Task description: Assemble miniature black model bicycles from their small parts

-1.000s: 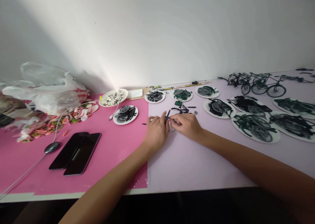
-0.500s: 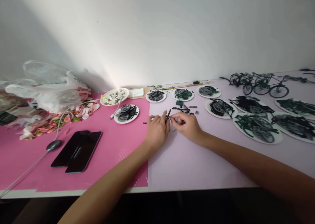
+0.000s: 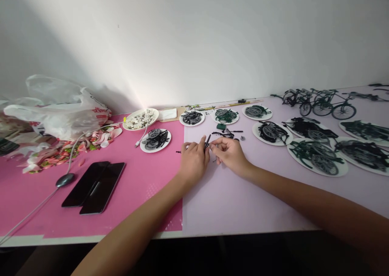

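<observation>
Near the seam between the pink and pale table covers, my left hand [image 3: 194, 160] pinches a thin black part [image 3: 208, 140] that points up and away. Close on its right, my right hand [image 3: 227, 154] has its thumb and forefinger together near that part; whatever lies between these fingertips is too small to name. Beyond the hands lie a dark green block [image 3: 221, 126], a black frame-like piece [image 3: 226, 134] and a small grey piece [image 3: 242, 138]. A tiny black piece [image 3: 178, 151] rests left of my left hand.
Plates [image 3: 317, 171] of black, grey and green bicycle parts stand on the right and behind. Assembled model bicycles [image 3: 330, 106] stand at the back right. To the left are two dark phones [image 3: 102, 189], a cable with a mouse-like device [image 3: 65, 180], plastic bags [image 3: 60, 118] and petal-like pieces [image 3: 60, 156].
My right hand's fingers have shifted slightly beside the black part and its lower fingers have loosened a little. The whole view has moved very slightly.
</observation>
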The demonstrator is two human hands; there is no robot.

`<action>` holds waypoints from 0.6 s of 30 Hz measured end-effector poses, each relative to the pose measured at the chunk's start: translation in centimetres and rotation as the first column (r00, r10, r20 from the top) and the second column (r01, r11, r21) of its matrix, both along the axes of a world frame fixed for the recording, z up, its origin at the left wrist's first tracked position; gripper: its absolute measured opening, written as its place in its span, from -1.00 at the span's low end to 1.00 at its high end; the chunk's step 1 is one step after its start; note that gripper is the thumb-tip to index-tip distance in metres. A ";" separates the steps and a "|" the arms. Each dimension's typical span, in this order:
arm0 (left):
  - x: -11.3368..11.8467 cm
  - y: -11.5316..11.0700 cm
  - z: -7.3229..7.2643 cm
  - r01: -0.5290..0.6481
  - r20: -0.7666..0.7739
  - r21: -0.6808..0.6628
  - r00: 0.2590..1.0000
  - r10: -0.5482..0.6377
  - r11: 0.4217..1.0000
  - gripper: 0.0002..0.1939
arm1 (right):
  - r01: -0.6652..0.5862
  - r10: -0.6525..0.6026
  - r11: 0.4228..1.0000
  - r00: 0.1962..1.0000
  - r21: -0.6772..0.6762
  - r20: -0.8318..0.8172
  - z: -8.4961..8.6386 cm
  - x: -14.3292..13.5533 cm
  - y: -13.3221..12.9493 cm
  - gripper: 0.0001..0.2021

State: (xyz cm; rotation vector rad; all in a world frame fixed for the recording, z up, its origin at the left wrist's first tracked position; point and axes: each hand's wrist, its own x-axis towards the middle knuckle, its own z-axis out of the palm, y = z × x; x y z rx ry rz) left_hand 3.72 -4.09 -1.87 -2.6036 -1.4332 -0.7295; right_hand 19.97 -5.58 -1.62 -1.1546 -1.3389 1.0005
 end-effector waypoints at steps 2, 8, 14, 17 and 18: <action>0.0 0.0 0.0 0.005 -0.003 0.003 1.000 -0.005 1.000 -0.54 | 0.009 -0.009 1.000 1.000 -0.009 -0.003 0.1 -0.1 -0.1 -0.67; -0.1 0.0 -0.1 -0.001 0.002 0.014 1.000 0.001 1.000 -0.54 | 0.029 -0.028 0.999 1.000 -0.039 0.004 0.4 -0.1 -0.3 -0.63; -0.1 0.1 -0.1 -0.013 -0.005 0.014 1.000 0.013 1.000 -0.54 | 0.031 -0.033 0.999 0.998 0.035 0.057 0.3 0.0 -0.2 -0.70; -0.1 0.1 -0.1 -0.015 -0.015 0.010 1.000 0.015 1.000 -0.54 | 0.039 -0.050 0.995 0.992 0.096 0.112 0.2 0.1 -0.2 -0.77; -0.1 0.1 -0.1 -0.012 -0.015 0.012 1.000 0.012 1.000 -0.54 | 0.041 -0.055 0.993 0.991 0.112 0.124 0.2 0.1 -0.1 -0.78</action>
